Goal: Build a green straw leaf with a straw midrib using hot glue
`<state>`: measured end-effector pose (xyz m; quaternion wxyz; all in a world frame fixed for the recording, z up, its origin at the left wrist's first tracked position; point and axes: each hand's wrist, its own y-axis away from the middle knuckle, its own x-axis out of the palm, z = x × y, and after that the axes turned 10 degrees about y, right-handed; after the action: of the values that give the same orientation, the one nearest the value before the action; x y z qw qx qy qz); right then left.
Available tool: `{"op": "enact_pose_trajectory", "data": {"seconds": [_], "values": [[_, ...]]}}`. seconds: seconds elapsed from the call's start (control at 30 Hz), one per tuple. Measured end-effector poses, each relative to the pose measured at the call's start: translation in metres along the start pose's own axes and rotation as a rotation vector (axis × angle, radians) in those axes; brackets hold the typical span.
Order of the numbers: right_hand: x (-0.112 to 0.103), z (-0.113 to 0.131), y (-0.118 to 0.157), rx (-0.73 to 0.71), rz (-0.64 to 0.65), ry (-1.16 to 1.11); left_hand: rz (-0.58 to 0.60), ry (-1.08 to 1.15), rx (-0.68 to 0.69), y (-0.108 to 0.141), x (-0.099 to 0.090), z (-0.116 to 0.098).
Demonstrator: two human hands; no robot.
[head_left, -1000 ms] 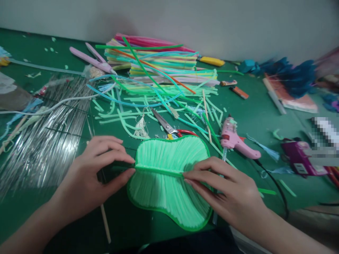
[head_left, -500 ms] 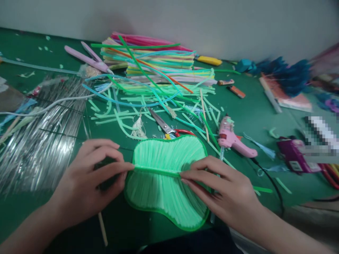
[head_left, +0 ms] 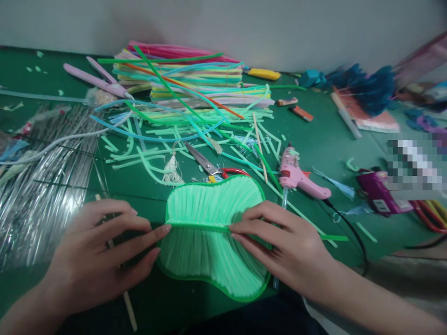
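A light green fan-shaped piece (head_left: 213,197) made of pipe cleaners side by side, with a darker green rim, lies in front of me. Across its middle runs a green pipe cleaner (head_left: 199,226). My right hand (head_left: 289,246) pinches this strip toward its right end, between thumb and fingers. At the other end, the index fingertip of my left hand (head_left: 101,256) touches the strip, the thumb held apart and the other fingers stretched out. Beneath my left hand a thin wooden stick (head_left: 130,311) lies partly hidden.
Red-handled scissors (head_left: 209,167) lie just beyond the piece, and a pink glue gun (head_left: 300,177) stands to its right. Bundled pipe cleaners (head_left: 195,77) are at the back. Silver tinsel strands (head_left: 42,200) spread at left, near lilac pliers-like tool (head_left: 94,81). A purple box (head_left: 379,193) is at right.
My left thumb and fingers have spread apart, and that hand has shifted slightly left. My right hand keeps its pinch on the strip. The whole view has shifted slightly.
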<state>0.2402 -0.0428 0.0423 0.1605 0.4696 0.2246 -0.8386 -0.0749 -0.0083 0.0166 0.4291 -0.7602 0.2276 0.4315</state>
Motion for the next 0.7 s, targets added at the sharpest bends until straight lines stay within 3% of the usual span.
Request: {"op": "enact_pose_trajectory", "data": {"seconds": [0.13, 0.37, 0.7], "values": [[0.002, -0.001, 0.0, -0.01, 0.002, -0.006, 0.014, -0.01, 0.017, -0.001, 0.001, 0.003], [0.003, -0.002, -0.001, -0.02, 0.014, 0.022, -0.014, 0.066, -0.09, -0.003, 0.003, 0.002], [-0.013, -0.008, 0.005, 0.014, -0.005, 0.047, -0.016, 0.043, -0.036, -0.005, 0.006, 0.003]]}}
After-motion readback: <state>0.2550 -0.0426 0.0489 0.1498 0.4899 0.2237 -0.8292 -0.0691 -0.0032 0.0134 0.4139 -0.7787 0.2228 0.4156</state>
